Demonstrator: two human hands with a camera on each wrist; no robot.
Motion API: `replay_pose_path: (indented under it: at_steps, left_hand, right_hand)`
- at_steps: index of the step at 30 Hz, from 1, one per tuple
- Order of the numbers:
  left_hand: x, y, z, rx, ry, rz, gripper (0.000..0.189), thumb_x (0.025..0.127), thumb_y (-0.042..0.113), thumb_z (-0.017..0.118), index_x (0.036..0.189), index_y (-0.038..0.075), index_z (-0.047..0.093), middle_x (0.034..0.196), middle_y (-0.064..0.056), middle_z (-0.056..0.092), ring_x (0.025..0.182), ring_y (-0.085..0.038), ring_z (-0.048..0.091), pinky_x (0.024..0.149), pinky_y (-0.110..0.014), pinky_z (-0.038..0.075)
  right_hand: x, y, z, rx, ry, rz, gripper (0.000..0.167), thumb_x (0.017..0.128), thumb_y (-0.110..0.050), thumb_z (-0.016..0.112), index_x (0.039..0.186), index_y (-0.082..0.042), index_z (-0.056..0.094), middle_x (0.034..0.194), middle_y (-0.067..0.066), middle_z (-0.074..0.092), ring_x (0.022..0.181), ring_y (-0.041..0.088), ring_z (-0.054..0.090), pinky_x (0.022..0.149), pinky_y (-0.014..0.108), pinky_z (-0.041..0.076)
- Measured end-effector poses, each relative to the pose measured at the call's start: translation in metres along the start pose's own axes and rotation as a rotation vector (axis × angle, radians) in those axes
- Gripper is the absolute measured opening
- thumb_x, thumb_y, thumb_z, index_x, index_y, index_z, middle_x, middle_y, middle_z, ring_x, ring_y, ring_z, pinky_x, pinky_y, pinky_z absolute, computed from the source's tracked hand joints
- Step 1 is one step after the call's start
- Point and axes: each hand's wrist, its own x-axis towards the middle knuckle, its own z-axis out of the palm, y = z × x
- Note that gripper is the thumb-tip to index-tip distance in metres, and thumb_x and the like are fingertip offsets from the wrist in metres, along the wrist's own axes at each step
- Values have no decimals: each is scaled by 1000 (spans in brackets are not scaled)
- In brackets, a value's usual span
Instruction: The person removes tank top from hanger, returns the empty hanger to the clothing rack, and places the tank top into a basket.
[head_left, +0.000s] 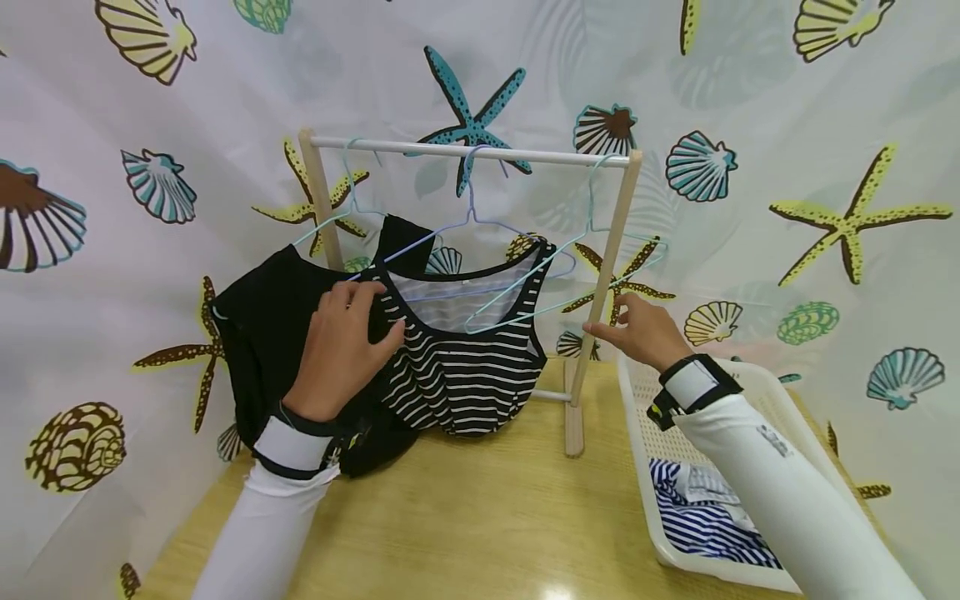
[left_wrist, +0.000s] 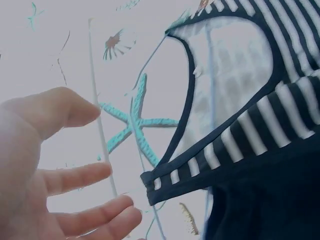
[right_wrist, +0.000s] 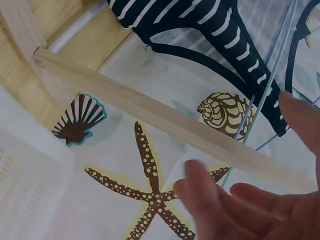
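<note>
behind everything hangs a white cloth (head_left: 742,262) printed with starfish and sea shells, and in front of it stands a yellowish wooden counter (head_left: 480,525). toward the far edge of this counter stands a rack (head_left: 420,150), made of a metal rail between wooden posts. three hangers are hooked on the rail. the mint hanger (head_left: 350,179) on the left carries a black garment (head_left: 262,317), which reaches low near the left edge of the counter. the purple hanger (head_left: 472,200) in the middle carries a black and white striped top (head_left: 480,375), with both straps on it. another mint hanger (head_left: 591,208) is hooked close to the right post (head_left: 611,250), and its lower left corner lies across the neck opening of the striped top.

both hands are opened and hold nothing. the left hand (head_left: 341,350) is in front of the black garment, near the left strap of the striped top, and its thumb and fingers are well apart. the right hand (head_left: 645,333) is beside the right post with thumb and fingers apart, slightly bent; i cannot tell if a fingertip touches the wood.

along the right edge of the counter stands a white basket (head_left: 642,471), with a blue and white striped cloth (head_left: 708,529) inside, toward its near end.
</note>
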Motion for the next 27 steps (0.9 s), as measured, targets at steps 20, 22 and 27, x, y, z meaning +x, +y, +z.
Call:
replay_pose_path:
  at_steps: [20,22,27]
  left_hand:
    - [41,-20,19,-21,12,-61,39,93,23,63,121,-3,58,97,-24,63,84,-38,58,70,-51,47]
    - [43,-21,18,-36,22,-49,36,94,23,62,120,-2,60,97,-22,66,82,-36,61,68,-49,48]
    - [49,-20,20,-88,29,-26,30,97,24,59,114,0,65,95,-19,70,70,-31,63,58,-43,48]
  right_hand:
    - [32,-9,5,195,212,-46,31,97,-21,59,115,3,52,102,28,67,67,30,70,51,31,54]
    - [34,-9,3,207,212,-53,30,97,-20,59,115,3,52,102,28,67,72,32,70,52,30,54]
    - [38,-7,-1,215,200,-49,30,97,-19,58,115,4,51,104,29,66,77,36,70,54,29,55]
